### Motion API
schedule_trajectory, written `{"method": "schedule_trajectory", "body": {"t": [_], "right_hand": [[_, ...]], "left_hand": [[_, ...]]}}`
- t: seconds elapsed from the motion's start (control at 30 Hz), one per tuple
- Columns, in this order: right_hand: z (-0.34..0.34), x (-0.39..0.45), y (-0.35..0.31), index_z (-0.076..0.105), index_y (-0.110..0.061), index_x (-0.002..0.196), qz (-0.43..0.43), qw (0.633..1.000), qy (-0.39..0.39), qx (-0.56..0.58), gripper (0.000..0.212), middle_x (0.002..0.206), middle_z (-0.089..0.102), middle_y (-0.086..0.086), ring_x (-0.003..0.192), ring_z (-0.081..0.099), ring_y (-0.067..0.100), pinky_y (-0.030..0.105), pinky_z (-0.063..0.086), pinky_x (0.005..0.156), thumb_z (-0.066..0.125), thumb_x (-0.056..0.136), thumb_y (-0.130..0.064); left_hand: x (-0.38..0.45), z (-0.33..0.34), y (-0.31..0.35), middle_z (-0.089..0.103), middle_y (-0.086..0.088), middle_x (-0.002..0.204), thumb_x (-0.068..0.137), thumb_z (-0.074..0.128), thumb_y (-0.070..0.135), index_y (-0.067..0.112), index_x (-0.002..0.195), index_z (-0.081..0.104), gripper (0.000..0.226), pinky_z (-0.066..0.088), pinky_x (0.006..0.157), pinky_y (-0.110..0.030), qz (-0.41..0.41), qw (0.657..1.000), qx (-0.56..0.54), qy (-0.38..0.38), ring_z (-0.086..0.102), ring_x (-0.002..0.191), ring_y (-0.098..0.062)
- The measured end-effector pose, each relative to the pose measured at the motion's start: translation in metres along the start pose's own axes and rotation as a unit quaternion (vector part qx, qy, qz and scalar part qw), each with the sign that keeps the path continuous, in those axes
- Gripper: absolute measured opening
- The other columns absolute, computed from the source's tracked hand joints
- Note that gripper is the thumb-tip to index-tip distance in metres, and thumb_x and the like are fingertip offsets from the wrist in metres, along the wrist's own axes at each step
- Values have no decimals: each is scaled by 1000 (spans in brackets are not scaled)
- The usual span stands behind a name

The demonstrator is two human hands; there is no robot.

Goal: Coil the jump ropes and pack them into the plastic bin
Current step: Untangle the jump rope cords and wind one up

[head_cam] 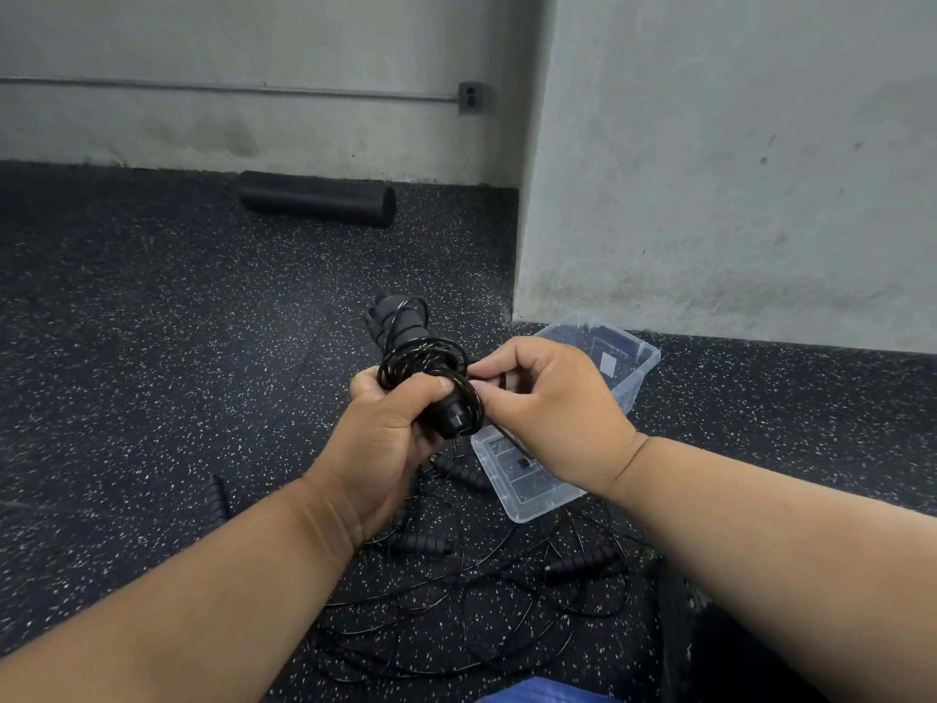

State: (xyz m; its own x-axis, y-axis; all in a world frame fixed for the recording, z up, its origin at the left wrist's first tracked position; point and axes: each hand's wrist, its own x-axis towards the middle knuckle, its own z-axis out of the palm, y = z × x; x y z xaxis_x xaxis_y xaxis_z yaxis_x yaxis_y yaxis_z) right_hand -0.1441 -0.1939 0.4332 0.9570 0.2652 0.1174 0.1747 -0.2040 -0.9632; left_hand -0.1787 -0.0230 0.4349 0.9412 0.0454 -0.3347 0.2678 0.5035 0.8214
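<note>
Left hand grips a coiled rope by its handles; right hand pinches the cord's end, likely tucking it before binning in the bin

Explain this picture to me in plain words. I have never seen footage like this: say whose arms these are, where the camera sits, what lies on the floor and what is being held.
There is no machine here. A person wears a wide-angle camera on the head, so you look down along their own two arms.

The left hand grips a black jump rope bundle: the handles with cord wound round them. The right hand pinches the cord at the bundle's side, apparently finishing the wrap.

On the speckled rubber floor below lie more loose jump ropes, cords tangled, ribbed handles scattered. A clear plastic bin sits by the wall, partly hidden by the right hand. A black foam roller lies farther off.
</note>
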Motion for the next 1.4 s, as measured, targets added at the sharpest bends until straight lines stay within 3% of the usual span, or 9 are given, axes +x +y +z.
{"method": "schedule_trajectory", "body": {"t": [0.2, 0.37, 0.53, 0.63, 0.73, 0.87, 1.03, 1.2, 1.4], "right_hand": [[-9, 5, -3, 76, -13, 87, 16, 998, -49, -47, 6, 57, 54, -7, 51, 43, 5, 20, 39, 51, 78, 93, -15], [-6, 3, 0, 75, -16, 86, 59, 996, -66, -33, 13, 63, 58, 3, 53, 43, 11, 25, 36, 49, 75, 97, -22], [-1, 2, 1, 73, -15, 85, 69, 997, -15, -15, 12, 56, 53, -13, 51, 42, 6, 25, 36, 50, 76, 96, -20], [5, 0, -1, 73, -15, 85, 66, 997, -2, -32, 12, 57, 56, -16, 53, 47, 5, 24, 43, 52, 76, 95, -19], [9, -2, -4, 73, -12, 87, 83, 996, 1, -21, 11, 66, 63, -6, 58, 53, 10, 29, 47, 52, 74, 97, -16], [10, -5, -4, 72, -10, 87, 94, 995, 6, -14, 11, 68, 64, 1, 55, 53, 9, 21, 42, 45, 73, 97, -16], [10, -5, -5, 73, -13, 89, 108, 994, -13, 19, 11, 73, 70, 4, 63, 61, 11, 20, 47, 50, 71, 99, -18], [13, -5, -2, 73, -9, 92, 171, 972, -44, 156, 8, 83, 75, 11, 78, 67, 22, 26, 59, 66, 70, 99, -11], [12, -9, 1, 73, -20, 80, 138, 986, -59, 66, 21, 78, 68, 5, 73, 60, 18, 41, 53, 69, 67, 99, -25]], "left_hand": [[-2, 1, -1, 65, -25, 121, 96, 65, -2, 9, 135, 36, 50, 62, 66, -28, -13, 1000, -5, 25, 77, 83, -21], [-3, 2, -3, 68, -27, 125, 94, 71, 3, 6, 137, 39, 54, 62, 66, -28, -20, 999, 19, 33, 77, 93, -26], [1, -2, -1, 69, -27, 126, 91, 77, 7, -2, 143, 40, 64, 62, 69, -29, -16, 999, 28, 33, 77, 102, -31], [3, -1, 0, 69, -24, 119, 86, 79, 8, -2, 141, 40, 68, 62, 66, -28, -18, 998, 41, 40, 78, 88, -23], [5, -1, 0, 70, -20, 110, 85, 77, 10, 0, 140, 39, 67, 61, 62, -28, -19, 996, 70, 46, 76, 80, -21], [6, -2, -2, 73, -17, 106, 86, 77, 12, 11, 133, 39, 60, 60, 62, -31, -23, 990, 123, 71, 76, 76, -21], [5, -4, -1, 74, -18, 106, 78, 80, 19, 15, 137, 35, 74, 65, 80, -51, -27, 986, 149, 65, 77, 86, -29], [3, -4, -2, 72, -12, 102, 86, 77, 19, 13, 138, 36, 66, 59, 64, -30, -33, 986, 153, 55, 73, 75, -17], [7, -7, -2, 67, -16, 110, 89, 73, 17, 11, 130, 40, 53, 55, 53, -26, -59, 983, 164, 58, 73, 70, -16]]}}
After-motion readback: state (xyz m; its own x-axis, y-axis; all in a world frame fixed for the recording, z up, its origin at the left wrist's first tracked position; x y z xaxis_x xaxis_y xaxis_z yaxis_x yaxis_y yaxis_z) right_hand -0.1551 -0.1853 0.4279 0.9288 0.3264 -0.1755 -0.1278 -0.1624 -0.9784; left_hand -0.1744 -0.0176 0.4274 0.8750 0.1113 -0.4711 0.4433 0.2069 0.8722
